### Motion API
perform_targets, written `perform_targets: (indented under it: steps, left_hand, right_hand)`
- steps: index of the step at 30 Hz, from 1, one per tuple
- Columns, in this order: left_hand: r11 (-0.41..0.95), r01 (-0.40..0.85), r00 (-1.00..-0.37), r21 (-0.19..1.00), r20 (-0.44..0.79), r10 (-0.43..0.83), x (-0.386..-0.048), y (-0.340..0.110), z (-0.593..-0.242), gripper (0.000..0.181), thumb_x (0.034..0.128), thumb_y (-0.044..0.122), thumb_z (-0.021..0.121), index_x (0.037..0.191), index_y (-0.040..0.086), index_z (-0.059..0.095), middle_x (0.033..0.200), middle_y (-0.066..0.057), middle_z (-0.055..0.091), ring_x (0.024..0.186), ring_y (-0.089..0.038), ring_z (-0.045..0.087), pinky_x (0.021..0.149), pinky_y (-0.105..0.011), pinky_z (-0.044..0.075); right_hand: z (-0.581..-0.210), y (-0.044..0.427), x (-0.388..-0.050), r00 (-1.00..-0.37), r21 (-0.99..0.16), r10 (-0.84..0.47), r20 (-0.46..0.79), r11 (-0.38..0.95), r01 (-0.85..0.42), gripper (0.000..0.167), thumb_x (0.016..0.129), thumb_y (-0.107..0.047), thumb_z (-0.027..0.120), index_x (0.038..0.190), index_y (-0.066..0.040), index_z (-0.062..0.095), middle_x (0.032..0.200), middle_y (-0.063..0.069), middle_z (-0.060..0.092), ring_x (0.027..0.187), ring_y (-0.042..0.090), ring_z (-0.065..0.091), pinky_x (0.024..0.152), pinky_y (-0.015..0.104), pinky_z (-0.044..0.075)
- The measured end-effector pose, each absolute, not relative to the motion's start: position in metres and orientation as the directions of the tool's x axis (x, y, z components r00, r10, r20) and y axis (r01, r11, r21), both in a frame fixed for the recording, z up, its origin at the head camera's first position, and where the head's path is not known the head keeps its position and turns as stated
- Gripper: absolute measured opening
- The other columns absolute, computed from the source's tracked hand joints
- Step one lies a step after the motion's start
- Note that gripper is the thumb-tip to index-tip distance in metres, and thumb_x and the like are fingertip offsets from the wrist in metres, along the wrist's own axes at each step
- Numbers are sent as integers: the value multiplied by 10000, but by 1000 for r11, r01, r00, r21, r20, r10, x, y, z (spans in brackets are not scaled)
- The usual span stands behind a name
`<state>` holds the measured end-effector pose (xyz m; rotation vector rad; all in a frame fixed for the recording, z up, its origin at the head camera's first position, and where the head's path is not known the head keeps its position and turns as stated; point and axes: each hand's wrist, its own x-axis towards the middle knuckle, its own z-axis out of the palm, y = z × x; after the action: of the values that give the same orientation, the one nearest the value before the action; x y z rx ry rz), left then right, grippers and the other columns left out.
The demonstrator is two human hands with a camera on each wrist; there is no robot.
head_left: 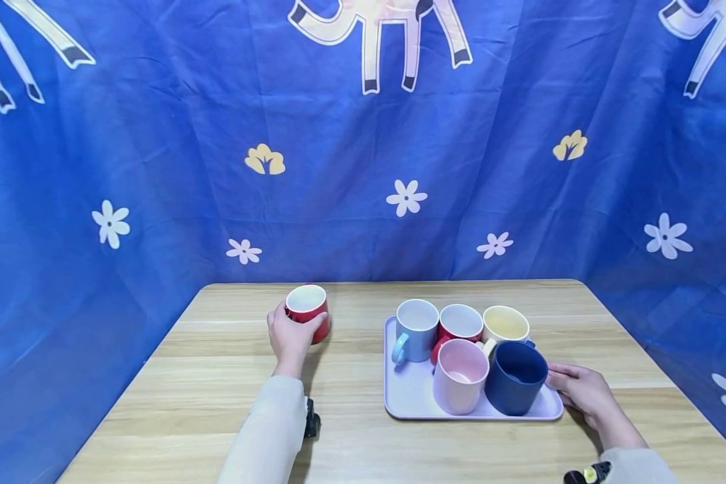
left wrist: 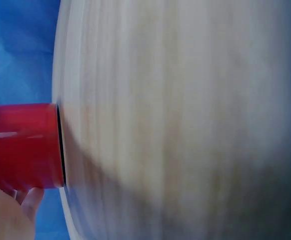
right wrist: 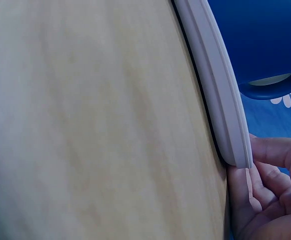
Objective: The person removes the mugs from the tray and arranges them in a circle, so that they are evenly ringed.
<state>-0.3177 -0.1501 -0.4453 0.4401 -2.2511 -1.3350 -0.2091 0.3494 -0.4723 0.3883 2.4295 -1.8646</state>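
At the left of the table, my left hand (head_left: pixel 290 336) grips a red mug (head_left: pixel 319 329) with a white inside, thumb and fingers round its body. The mug is upright; in the left wrist view its base (left wrist: pixel 60 145) is at the tabletop. Over on the right, my right hand (head_left: pixel 587 393) holds the right end of a lilac tray (head_left: pixel 411 396), its fingers (right wrist: pixel 275 150) at the rim. On the tray stand a light blue mug (head_left: pixel 416 336), another red mug (head_left: pixel 460 323), a cream mug (head_left: pixel 505 324), a pink mug (head_left: pixel 460 383) and a navy mug (head_left: pixel 514 386).
The wood-grain table (head_left: pixel 351 444) lies under everything. A blue curtain (head_left: pixel 351 235) with white flowers and animal figures hangs behind it and at both sides. The mugs stand close together, leaving bare tray surface at the front left.
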Motion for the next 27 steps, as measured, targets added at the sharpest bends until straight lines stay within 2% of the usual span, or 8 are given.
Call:
perform_targets:
  steps: [13,27]
  left_hand:
    - [447,-18,-829,895,237,-507,-317,-149,-447,856,641,248,878,1335,-13,448,1260,-214,425,1182,-358,422,1012,-484,372]
    - [377,-10,-809,926,214,-548,-308,-142,-446,1068,612,314,899,1440,3,300,1376,-239,377,1266,-368,377,1043,-500,327]
  right_hand:
    - [-470,350,-208,-967,-947,158,-202,219,234,530,885,-105,655,1288,175,453,1006,44,691,821,14,626,740,252,539]
    - [-469,349,-209,-962,-944,168,-213,218,247,520,878,-92,662,1281,173,465,1010,68,692,823,32,630,740,267,544]
